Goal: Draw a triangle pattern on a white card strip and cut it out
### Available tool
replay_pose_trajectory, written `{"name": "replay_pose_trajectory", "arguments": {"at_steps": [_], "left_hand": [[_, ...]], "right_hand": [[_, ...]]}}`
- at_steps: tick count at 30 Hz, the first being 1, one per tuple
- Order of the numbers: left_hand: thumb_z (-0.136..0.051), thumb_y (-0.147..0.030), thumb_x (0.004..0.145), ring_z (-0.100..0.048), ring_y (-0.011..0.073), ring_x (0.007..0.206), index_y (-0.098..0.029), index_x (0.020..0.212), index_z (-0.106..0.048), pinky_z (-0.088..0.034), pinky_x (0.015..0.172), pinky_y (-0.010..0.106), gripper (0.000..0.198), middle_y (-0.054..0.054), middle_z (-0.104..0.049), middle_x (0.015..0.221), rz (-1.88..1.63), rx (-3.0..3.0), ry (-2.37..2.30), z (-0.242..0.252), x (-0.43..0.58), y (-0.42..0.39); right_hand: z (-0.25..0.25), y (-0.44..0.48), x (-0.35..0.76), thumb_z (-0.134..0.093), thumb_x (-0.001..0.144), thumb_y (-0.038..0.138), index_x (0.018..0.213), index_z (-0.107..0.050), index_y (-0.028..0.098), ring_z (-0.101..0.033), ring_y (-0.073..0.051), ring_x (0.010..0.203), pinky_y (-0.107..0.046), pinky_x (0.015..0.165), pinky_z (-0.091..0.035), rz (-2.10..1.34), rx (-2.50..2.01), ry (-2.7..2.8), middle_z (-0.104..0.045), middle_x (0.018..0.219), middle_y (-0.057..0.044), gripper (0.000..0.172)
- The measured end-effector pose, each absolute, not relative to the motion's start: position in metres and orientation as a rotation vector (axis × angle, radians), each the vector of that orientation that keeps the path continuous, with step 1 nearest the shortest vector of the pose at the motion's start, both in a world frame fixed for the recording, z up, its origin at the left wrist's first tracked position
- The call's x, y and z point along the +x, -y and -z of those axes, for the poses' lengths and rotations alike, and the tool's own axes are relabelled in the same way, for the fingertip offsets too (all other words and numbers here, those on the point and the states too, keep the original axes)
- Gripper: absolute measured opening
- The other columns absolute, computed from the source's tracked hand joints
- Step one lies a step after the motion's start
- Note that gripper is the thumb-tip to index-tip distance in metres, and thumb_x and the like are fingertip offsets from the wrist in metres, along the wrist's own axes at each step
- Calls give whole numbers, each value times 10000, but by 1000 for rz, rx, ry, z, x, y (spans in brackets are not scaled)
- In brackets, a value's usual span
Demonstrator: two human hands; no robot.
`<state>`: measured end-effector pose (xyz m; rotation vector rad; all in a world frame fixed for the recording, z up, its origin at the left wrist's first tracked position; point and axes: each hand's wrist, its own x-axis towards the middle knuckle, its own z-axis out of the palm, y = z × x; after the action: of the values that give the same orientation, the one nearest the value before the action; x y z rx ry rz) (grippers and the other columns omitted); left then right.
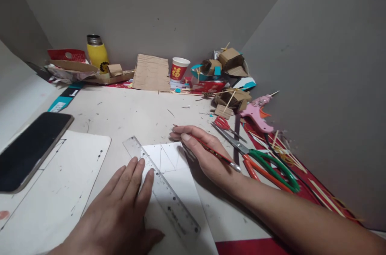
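A sheet of white paper (193, 190) lies before me with thin pencil lines forming triangles near its far edge. Across it, slantwise, rests a clear plastic ruler (165, 184). My left hand (119, 202) lies flat with fingers stretched, its fingertips on the ruler's left edge. My right hand (205, 150) is at the paper's far right corner, fingers closed around a dark pencil (215, 153) with red stripes. The pencil's tip points left, past the fingertips, off the paper's far edge.
On the left, a black phone (31, 148) overlaps a marked white sheet (75, 174). Scissors (250, 152) with green and orange handles and a pink glue gun (257, 112) lie right. Behind stand a yellow bottle (97, 54), cardboard (151, 73) and a paper cup (180, 70).
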<state>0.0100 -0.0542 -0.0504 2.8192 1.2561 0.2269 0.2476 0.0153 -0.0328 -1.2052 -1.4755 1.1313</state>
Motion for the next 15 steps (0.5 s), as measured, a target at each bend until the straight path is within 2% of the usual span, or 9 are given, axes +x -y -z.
{"name": "replay_pose_trajectory", "arguments": {"at_steps": [3, 8, 12, 15], "left_hand": [[-721, -519, 724, -490, 453, 1330, -215, 1411, -563, -508, 997, 568, 767, 225, -476, 1488, -183, 2757, -1265, 53, 7, 56], [-759, -508, 699, -482, 479, 1325, -164, 1414, -559, -502, 1003, 585, 818, 252, -488, 1472, -182, 2804, -1257, 53, 3, 58], [-759, -479, 707, -472, 432, 1353, -178, 1428, -532, -532, 1005, 523, 814, 193, -484, 1499, -241, 2841, -1168, 57, 0, 56], [-763, -489, 661, -400, 410, 1411, -199, 1459, -482, -509, 1039, 507, 894, 159, -441, 1542, -326, 2777, -1222, 62, 0, 54]], "right_hand": [[32, -15, 247, -575, 968, 400, 1075, -690, 258, -668, -239, 1088, -425, 995, -459, -1128, -1210, 1486, -736, 1121, -57, 212], [31, -15, 246, -571, 966, 387, 1063, -693, 257, -665, -248, 1094, -439, 999, -450, -1113, -1246, 1513, -736, 1125, -59, 203], [29, -14, 246, -571, 967, 389, 1073, -696, 255, -665, -253, 1084, -438, 977, -459, -1087, -1269, 1525, -747, 1096, -59, 211], [27, -14, 246, -571, 967, 384, 1065, -701, 257, -668, -253, 1068, -437, 969, -461, -1049, -1273, 1554, -747, 1093, -59, 206]]}}
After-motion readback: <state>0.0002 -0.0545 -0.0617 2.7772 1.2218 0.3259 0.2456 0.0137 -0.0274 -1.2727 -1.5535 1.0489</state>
